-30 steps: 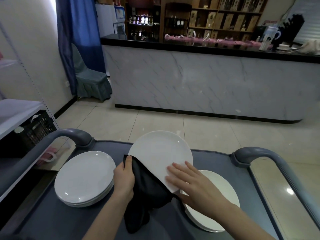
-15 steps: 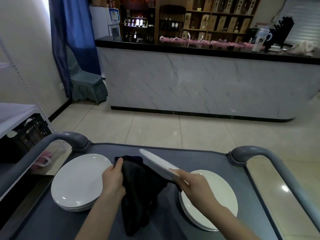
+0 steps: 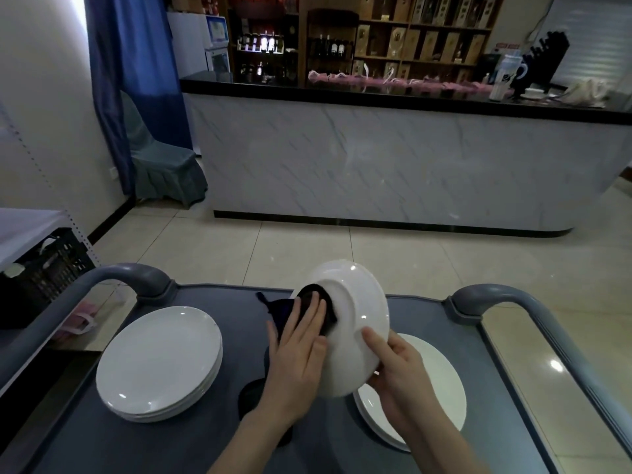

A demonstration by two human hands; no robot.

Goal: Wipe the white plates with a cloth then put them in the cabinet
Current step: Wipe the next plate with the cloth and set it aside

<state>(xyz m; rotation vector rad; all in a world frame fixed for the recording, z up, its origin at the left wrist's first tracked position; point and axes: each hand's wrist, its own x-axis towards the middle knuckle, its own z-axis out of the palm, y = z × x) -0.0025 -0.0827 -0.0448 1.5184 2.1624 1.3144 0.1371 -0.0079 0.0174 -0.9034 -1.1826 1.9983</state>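
The right hand (image 3: 400, 374) grips the lower rim of a white plate (image 3: 355, 313), fingers curled round the edge. It holds the plate above the cart, tipped up with the underside toward the person, apparently so the back can be reached. The left hand (image 3: 297, 350) lies flat, fingers straight, pressing a black cloth (image 3: 313, 291) against that underside near the foot ring. The rest of the cloth hangs down behind the wrist toward the cart top. It looks like the wiping step, with this plate not yet ready to put away.

Directly under the held plate lies the right stack of plates (image 3: 434, 381), and the left stack of plates (image 3: 159, 360) sits well apart on the other side. Both rest on the grey cart tray (image 3: 102, 439), so either could receive the plate; which stack is already wiped cannot be told. The cart's curved handles (image 3: 136, 273) rise at the far corners.

Beyond lie tiled floor, a black crate (image 3: 44, 265) at the left, a covered chair (image 3: 164, 162) and a marble-fronted counter (image 3: 376, 165) across the room. No cabinet for the plates can be made out, and the cart itself stands between the person and the open floor.
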